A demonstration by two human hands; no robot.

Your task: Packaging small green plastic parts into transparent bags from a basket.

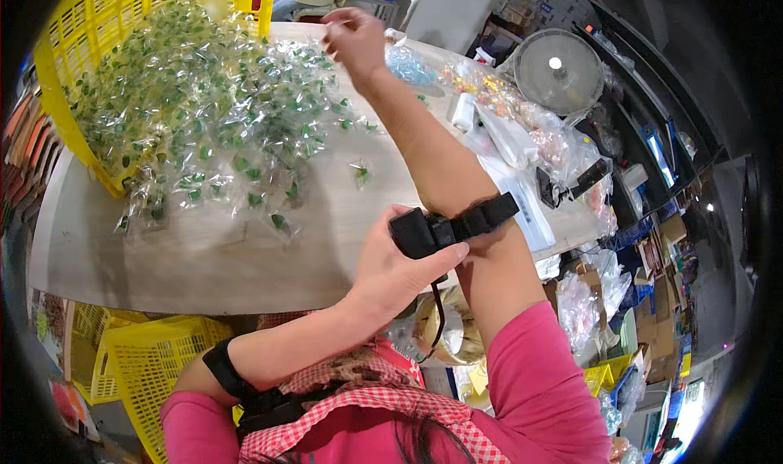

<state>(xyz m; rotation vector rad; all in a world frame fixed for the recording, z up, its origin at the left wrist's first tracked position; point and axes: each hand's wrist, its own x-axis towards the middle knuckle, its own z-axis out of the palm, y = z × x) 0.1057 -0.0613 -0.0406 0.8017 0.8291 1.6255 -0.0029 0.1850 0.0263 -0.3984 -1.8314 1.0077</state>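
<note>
A person in a pink top [538, 374] and a red-and-white checked apron [351, 427] sits or stands at the near edge of a pale table [245, 280]; which of the two, I cannot tell. The left hand [404, 260] reaches across the body and is closed around a small black box [413, 234], its thumb lying beside the black strap [487, 216] that carries the box. The strap circles the right forearm near the elbow, over the right part of the table, and a thin black cable [440, 321] hangs from the box past the near edge. The right hand [356, 44] is raised near the far edge, fingers half bent and slightly blurred; I cannot tell whether it holds anything. Another black strap [222, 370] rings the left arm near the elbow.

At the table's far left corner, a tipped yellow basket [53, 97] opens onto a large heap of clear packets [236, 113] with green pieces inside, with one packet [360, 173] lying apart toward the middle. Along the right edge are a white bottle [463, 112], clear plastic bags [563, 142] and a black device [573, 183]. A round fan [559, 72] stands beyond the far right corner. More yellow baskets [155, 374] sit below the near edge, at the left.
</note>
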